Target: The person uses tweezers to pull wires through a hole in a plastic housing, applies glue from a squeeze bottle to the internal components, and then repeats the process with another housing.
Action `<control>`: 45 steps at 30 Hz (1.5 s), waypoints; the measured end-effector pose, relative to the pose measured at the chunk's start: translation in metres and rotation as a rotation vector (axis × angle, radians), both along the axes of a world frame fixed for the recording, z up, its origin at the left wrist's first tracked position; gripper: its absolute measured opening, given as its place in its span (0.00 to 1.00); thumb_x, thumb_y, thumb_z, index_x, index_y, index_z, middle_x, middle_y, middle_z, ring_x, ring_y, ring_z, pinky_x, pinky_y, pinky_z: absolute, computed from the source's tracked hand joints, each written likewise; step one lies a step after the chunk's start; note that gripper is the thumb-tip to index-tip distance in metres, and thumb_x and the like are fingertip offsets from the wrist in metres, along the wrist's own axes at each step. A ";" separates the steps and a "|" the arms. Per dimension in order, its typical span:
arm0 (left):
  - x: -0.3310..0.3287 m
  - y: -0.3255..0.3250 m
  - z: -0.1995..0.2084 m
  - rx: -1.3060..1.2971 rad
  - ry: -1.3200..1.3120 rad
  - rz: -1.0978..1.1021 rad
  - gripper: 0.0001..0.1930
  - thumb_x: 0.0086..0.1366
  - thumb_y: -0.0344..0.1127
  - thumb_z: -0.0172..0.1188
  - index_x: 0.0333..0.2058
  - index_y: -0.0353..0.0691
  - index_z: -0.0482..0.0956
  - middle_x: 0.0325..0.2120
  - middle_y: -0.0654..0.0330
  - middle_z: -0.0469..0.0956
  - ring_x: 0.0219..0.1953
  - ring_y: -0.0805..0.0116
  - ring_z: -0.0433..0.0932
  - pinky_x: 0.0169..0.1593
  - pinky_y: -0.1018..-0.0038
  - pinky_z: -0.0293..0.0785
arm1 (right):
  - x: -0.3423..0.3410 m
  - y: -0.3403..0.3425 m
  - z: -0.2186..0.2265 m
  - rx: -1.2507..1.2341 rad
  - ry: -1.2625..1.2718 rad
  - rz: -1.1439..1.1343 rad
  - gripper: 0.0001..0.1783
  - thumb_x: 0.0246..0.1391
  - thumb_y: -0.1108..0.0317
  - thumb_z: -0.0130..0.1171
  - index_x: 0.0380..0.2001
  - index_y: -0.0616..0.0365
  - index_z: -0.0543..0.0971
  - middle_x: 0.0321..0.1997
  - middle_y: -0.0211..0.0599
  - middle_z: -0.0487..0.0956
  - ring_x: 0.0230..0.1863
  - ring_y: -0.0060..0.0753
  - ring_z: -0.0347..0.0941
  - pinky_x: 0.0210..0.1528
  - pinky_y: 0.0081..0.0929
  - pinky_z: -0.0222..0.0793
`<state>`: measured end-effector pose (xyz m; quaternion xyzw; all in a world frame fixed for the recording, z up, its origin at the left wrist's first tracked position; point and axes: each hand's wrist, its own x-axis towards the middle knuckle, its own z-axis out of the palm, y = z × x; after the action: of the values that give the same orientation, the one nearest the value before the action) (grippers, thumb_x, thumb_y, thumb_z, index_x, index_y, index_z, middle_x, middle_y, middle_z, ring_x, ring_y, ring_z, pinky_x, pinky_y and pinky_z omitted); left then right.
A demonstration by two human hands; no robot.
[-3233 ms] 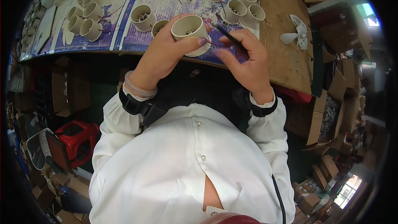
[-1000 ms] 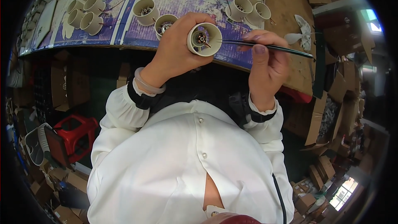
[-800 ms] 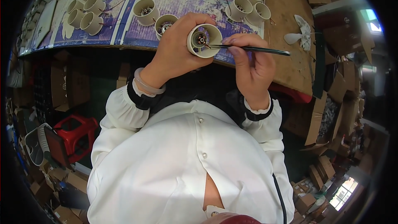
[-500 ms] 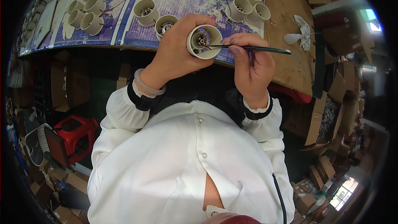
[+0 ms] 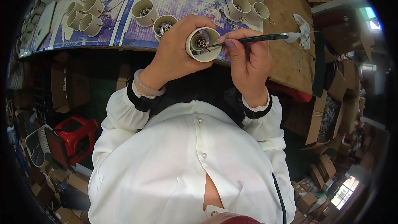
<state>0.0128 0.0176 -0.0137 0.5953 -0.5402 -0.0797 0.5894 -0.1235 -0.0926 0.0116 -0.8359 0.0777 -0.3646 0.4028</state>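
Note:
My left hand (image 5: 176,52) is wrapped round a cream cylindrical plastic housing (image 5: 211,52), its open mouth tilted up toward me. Inside sits a small round motor part (image 5: 201,42) with copper windings and a short dark wire. Between thumb and fingers, my right hand (image 5: 251,60) pinches a pair of dark tweezers (image 5: 265,38). Their thin tips reach into the housing, close to the wire; whether they grip it I cannot make out. Just beyond my left hand, a similar housing (image 5: 165,24) with a motor part inside stands on the table.
Several more cream housings (image 5: 237,8) with trailing wires stand on the purple-and-white table covering (image 5: 124,20). At the right, a white cloth (image 5: 304,31) lies on bare brown board (image 5: 286,58). A red stool (image 5: 76,137) is on the floor at left; cardboard boxes (image 5: 317,120) line the right.
The rear end of the tweezers has swung upward, and my right hand has turned slightly with it. My left hand and the housing have barely moved.

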 end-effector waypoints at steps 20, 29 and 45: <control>-0.002 0.000 0.002 0.114 0.076 0.005 0.26 0.41 0.27 0.70 0.43 0.41 0.73 0.38 0.59 0.76 0.40 0.63 0.78 0.45 0.73 0.73 | 0.001 -0.010 0.009 0.475 0.002 0.160 0.07 0.61 0.74 0.53 0.41 0.62 0.68 0.37 0.40 0.79 0.30 0.18 0.73 0.33 0.14 0.71; -0.003 -0.001 0.004 0.113 0.081 -0.010 0.27 0.41 0.27 0.70 0.43 0.40 0.72 0.38 0.58 0.76 0.40 0.63 0.78 0.45 0.73 0.73 | 0.001 -0.017 0.005 0.380 0.073 0.148 0.08 0.59 0.76 0.56 0.40 0.62 0.69 0.36 0.38 0.79 0.37 0.22 0.77 0.37 0.13 0.70; -0.004 -0.001 0.003 0.120 0.058 0.009 0.27 0.40 0.28 0.70 0.44 0.41 0.72 0.38 0.58 0.76 0.41 0.59 0.78 0.44 0.72 0.73 | 0.006 -0.013 0.001 0.251 0.067 0.067 0.09 0.58 0.76 0.57 0.40 0.63 0.69 0.34 0.36 0.80 0.37 0.22 0.78 0.37 0.13 0.69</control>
<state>0.0090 0.0169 -0.0103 0.6295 -0.5145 -0.1265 0.5684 -0.1179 -0.1056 0.0121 -0.7930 0.1084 -0.3101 0.5131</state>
